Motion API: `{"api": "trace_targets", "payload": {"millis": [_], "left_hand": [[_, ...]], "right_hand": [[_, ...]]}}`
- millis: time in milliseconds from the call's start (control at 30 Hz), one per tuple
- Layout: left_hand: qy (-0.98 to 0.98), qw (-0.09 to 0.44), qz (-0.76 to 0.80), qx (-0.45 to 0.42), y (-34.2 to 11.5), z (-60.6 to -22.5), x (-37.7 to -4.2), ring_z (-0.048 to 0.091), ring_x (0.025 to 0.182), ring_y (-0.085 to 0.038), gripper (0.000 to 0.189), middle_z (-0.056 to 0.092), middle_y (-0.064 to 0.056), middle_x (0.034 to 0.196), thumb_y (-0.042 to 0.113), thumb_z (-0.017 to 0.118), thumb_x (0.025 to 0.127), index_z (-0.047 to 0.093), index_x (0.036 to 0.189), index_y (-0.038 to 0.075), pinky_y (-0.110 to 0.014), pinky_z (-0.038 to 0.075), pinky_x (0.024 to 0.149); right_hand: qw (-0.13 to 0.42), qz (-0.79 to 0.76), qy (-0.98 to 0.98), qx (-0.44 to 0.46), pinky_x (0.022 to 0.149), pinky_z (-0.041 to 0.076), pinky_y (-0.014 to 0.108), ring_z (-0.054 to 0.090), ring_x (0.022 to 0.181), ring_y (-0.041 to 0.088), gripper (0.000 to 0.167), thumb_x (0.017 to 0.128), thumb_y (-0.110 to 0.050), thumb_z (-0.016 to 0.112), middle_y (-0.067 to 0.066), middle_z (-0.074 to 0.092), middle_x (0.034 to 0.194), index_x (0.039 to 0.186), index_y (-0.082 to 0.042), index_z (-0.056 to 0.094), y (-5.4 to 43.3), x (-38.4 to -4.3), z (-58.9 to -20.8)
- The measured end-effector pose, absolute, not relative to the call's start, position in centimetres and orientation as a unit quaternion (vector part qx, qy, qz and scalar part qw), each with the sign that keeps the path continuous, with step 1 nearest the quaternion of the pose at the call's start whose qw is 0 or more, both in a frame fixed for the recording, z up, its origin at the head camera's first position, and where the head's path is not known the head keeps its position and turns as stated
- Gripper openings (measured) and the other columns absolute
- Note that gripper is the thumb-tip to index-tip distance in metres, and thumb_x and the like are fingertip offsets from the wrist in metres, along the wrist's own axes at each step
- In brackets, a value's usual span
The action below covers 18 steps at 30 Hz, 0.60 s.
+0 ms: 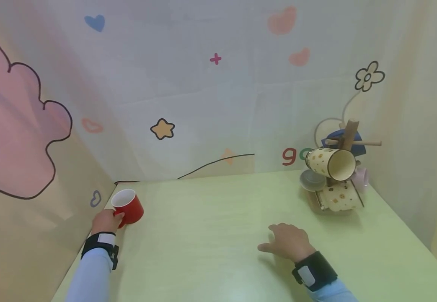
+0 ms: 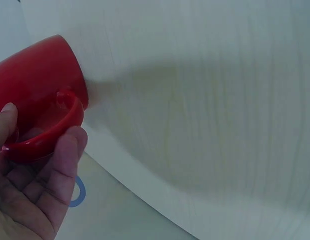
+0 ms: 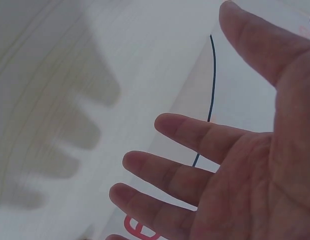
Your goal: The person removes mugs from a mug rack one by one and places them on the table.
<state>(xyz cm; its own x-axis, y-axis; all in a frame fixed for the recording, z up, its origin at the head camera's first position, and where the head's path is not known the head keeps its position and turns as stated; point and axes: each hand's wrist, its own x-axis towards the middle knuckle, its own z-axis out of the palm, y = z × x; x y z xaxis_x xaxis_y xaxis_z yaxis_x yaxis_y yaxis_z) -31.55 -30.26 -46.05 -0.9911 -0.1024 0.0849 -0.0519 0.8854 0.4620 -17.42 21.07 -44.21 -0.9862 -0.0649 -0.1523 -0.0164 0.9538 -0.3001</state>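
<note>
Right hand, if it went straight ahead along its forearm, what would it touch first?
Probably the pale backdrop printed with coloured shapes; no object shows between it and the right hand. Depth and tilt are unclear, though, so the pale green wood-grained tabletop could come first.

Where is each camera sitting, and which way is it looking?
Head: worn on the head, looks forward and down over the table, red mug and mug rack; left grip, right grip and sleeves show.
Left wrist: worn there, looks at the mug and table; only the left grip shows.
Right wrist: worn there, looks past the open palm at table and wall; only the right grip shows.
Head and left wrist share the mug.
</note>
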Motion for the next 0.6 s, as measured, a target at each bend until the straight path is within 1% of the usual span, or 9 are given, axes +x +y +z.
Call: {"api": "trace_targets", "payload": {"millis": [100, 200, 300, 367, 433, 533, 600], "left_hand": [[-0.972, 0.057, -0.223, 0.037, -30.2, -46.2, -31.6, 0.059, 0.074, -0.040, 0.035, 0.066, -0.031, 0.089, 0.018, 0.062, 0.097, 0.060, 0.101, -0.017, -0.054, 0.052, 0.074], [-0.972, 0.057, -0.223, 0.049, -29.9, -46.1, -31.3, 0.060, 0.074, -0.041, 0.038, 0.065, -0.031, 0.089, 0.021, 0.061, 0.098, 0.058, 0.102, -0.017, -0.055, 0.052, 0.074], [-0.970, 0.059, -0.228, 0.064, -29.8, -46.0, -30.9, 0.059, 0.070, -0.039, 0.040, 0.065, -0.029, 0.084, 0.024, 0.062, 0.098, 0.059, 0.099, -0.016, -0.051, 0.053, 0.069], [-0.969, 0.061, -0.229, 0.076, -29.7, -45.8, -30.5, 0.058, 0.068, -0.037, 0.042, 0.064, -0.025, 0.079, 0.028, 0.062, 0.098, 0.058, 0.096, -0.014, -0.048, 0.051, 0.064], [-0.970, 0.069, -0.219, 0.085, -29.4, -45.6, -30.2, 0.057, 0.067, -0.038, 0.046, 0.063, -0.025, 0.077, 0.033, 0.063, 0.097, 0.057, 0.095, -0.013, -0.047, 0.050, 0.061], [-0.972, 0.096, -0.190, 0.101, -28.6, -44.9, -29.7, 0.058, 0.073, -0.045, 0.055, 0.061, -0.030, 0.085, 0.041, 0.065, 0.094, 0.053, 0.100, -0.012, -0.052, 0.051, 0.063], [-0.972, 0.126, -0.168, 0.104, -27.7, -44.1, -29.4, 0.058, 0.079, -0.050, 0.061, 0.060, -0.034, 0.093, 0.045, 0.067, 0.091, 0.053, 0.103, -0.014, -0.058, 0.051, 0.067]], "right_hand": [[0.083, -0.151, 0.985, -0.021, 0.082, 0.049, 0.061, 0.061, 0.108, 0.041, 0.074, 0.078, -0.058, 0.075, 0.018, 0.066, 0.117, 0.126, -0.003, 0.063, 21.0, -17.4, -44.1], [0.082, -0.151, 0.985, -0.024, 0.081, 0.049, 0.061, 0.061, 0.108, 0.041, 0.074, 0.078, -0.058, 0.074, 0.019, 0.066, 0.118, 0.126, -0.003, 0.063, 20.9, -17.3, -44.0], [0.081, -0.150, 0.985, -0.025, 0.082, 0.049, 0.061, 0.061, 0.109, 0.042, 0.074, 0.078, -0.058, 0.074, 0.020, 0.066, 0.118, 0.126, -0.003, 0.063, 20.9, -17.3, -43.9], [0.079, -0.150, 0.985, -0.026, 0.082, 0.049, 0.061, 0.060, 0.109, 0.042, 0.074, 0.078, -0.058, 0.074, 0.020, 0.066, 0.118, 0.126, -0.002, 0.063, 20.9, -17.3, -43.8], [0.078, -0.150, 0.985, -0.026, 0.081, 0.049, 0.061, 0.060, 0.109, 0.043, 0.075, 0.078, -0.058, 0.074, 0.021, 0.065, 0.118, 0.126, -0.002, 0.063, 20.9, -17.3, -43.8], [0.078, -0.149, 0.985, -0.028, 0.081, 0.050, 0.060, 0.060, 0.109, 0.042, 0.075, 0.078, -0.059, 0.074, 0.020, 0.065, 0.118, 0.127, -0.002, 0.063, 20.9, -17.4, -43.8], [0.080, -0.150, 0.985, -0.029, 0.081, 0.050, 0.059, 0.061, 0.109, 0.042, 0.076, 0.078, -0.059, 0.074, 0.020, 0.066, 0.118, 0.127, -0.003, 0.063, 20.9, -17.6, -43.9]]}}
